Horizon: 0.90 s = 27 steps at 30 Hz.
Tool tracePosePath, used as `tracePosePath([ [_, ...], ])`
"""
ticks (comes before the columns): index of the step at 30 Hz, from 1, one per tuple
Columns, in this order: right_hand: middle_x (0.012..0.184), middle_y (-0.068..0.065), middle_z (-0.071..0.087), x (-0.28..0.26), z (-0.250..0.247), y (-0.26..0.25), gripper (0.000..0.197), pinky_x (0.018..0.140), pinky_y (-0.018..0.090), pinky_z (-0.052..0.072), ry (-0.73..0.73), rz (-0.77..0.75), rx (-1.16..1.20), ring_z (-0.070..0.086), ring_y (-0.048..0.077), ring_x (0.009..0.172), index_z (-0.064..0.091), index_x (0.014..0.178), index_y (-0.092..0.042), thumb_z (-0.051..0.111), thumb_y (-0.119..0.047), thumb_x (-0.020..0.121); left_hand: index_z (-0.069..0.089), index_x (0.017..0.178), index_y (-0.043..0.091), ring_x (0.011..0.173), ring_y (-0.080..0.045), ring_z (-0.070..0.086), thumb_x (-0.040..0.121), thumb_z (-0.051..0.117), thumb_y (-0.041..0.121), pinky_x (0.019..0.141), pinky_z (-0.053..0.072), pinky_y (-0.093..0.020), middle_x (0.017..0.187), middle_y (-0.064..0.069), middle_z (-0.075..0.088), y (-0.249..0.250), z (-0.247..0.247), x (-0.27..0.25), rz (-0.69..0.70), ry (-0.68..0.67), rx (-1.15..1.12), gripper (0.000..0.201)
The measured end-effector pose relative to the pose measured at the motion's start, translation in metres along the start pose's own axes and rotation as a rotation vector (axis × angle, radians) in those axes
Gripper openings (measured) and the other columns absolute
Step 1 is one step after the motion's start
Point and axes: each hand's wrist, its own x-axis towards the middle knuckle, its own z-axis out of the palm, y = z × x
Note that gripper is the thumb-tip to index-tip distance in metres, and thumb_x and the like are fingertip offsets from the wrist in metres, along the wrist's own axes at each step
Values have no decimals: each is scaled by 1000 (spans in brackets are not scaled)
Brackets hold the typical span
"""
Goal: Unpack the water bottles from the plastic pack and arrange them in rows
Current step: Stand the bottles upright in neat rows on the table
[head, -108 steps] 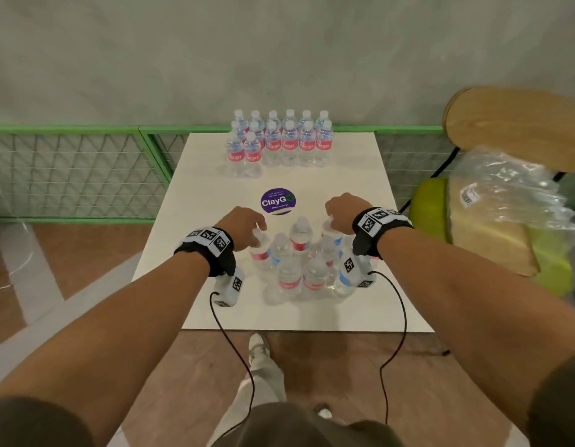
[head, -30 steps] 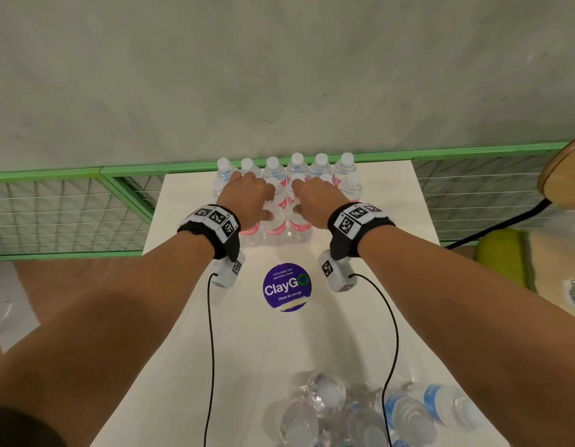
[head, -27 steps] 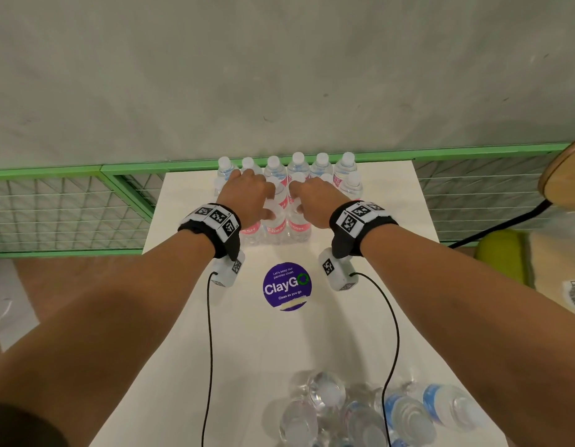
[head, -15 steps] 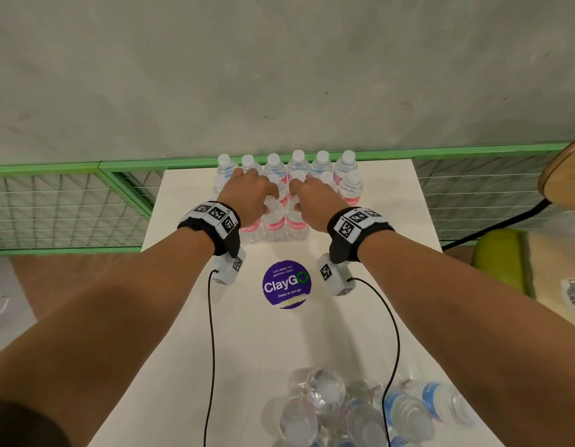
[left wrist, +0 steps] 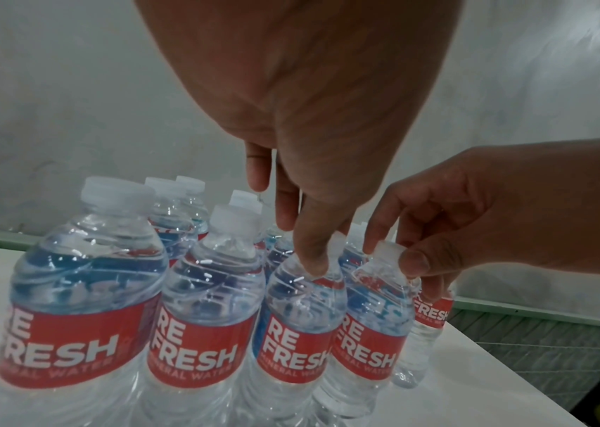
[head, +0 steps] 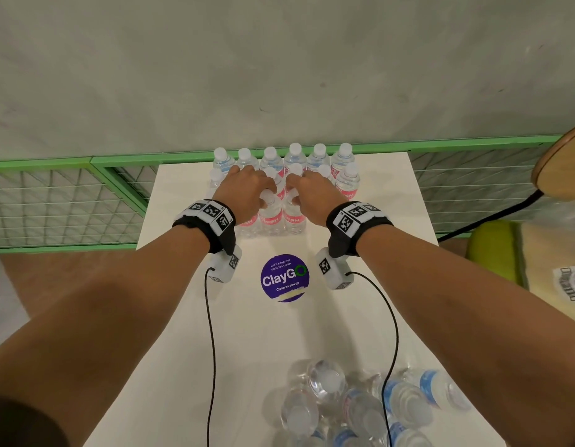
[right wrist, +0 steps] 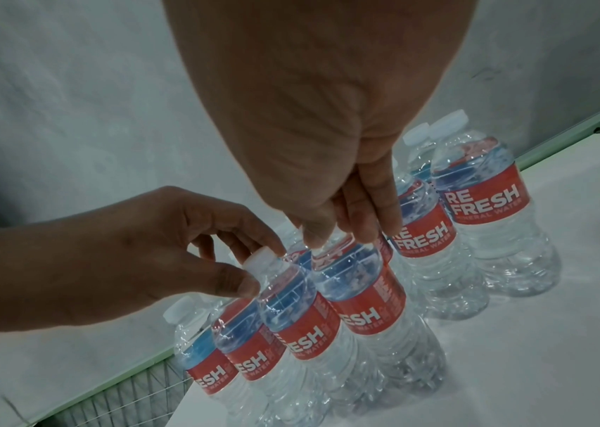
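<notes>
Clear water bottles with red labels stand in rows (head: 294,159) at the far end of the white table (head: 183,317). My left hand (head: 247,188) pinches the cap of one front-row bottle (left wrist: 298,332), which stands on the table. My right hand (head: 312,191) pinches the cap of the bottle beside it (left wrist: 367,341), also standing. The right wrist view shows the same: right fingers (right wrist: 360,219) on the cap of one bottle (right wrist: 364,315), left thumb and finger on its neighbour (right wrist: 305,335). Several loose bottles (head: 360,408) lie and stand in a heap at the near edge.
A purple round sticker (head: 284,279) marks the table's middle. A green mesh fence (head: 70,201) runs behind and to the left, below a grey wall. Crumpled clear plastic wrap (head: 557,253) lies on a green seat at the right, next to a wooden stool top (head: 563,162).
Both hands left the near heap, each with a bottle, and reached the far rows. Over the last second they have stayed on the two caps, nearly still.
</notes>
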Motion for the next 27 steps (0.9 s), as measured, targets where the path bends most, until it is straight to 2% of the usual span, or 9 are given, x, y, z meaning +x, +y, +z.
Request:
tracePosePath([
  [5,109,14,57,-1,-1,-2,32,78,38,49,-2,5,8,58,32,94,54,123,-19,58,-11,92,66,118,32,106,-24,56,85,70,23,93,39,-42,112,4,68,-4,0,-3,-13,6,-23,34],
  [9,115,13,56,-3,1,-4,37,79,41,52,-6,19,29,59,33,99,53,126,-20,60,-11,91,64,122,31,108,-25,56,85,70,26,94,39,-43,114,3,68,-4,2,-5,-15,15,-57,38],
  [12,123,14,52,-8,-2,-8,53,81,45,54,-15,65,33,60,34,102,40,137,-17,66,-22,91,60,129,28,111,-24,57,83,72,34,98,39,-43,117,3,68,-3,0,-9,-27,25,-103,48],
  [15,126,14,48,-18,-9,-10,61,77,46,55,22,106,7,62,35,99,34,138,-15,66,-33,90,55,133,26,115,-25,56,81,73,41,98,40,-44,124,-1,64,-2,-9,-21,-48,86,-154,57],
  [19,134,15,45,-39,-32,-10,60,81,47,54,51,126,19,62,36,105,33,140,-14,61,-37,93,60,124,22,98,-21,61,82,73,40,87,47,-38,112,0,64,9,-35,-50,-41,197,-292,47],
  [22,136,16,44,-70,-50,-14,57,87,43,51,50,124,42,59,36,110,35,141,-14,57,-39,95,63,118,23,81,-13,61,87,69,38,77,53,-33,96,7,63,31,-59,-79,-1,192,-391,35],
  [27,131,14,52,-139,-63,-32,51,95,44,48,-52,69,-4,55,33,117,47,134,-15,52,-46,95,69,108,22,74,-10,62,86,71,39,75,55,-32,85,9,67,76,-83,-138,24,163,-435,27],
])
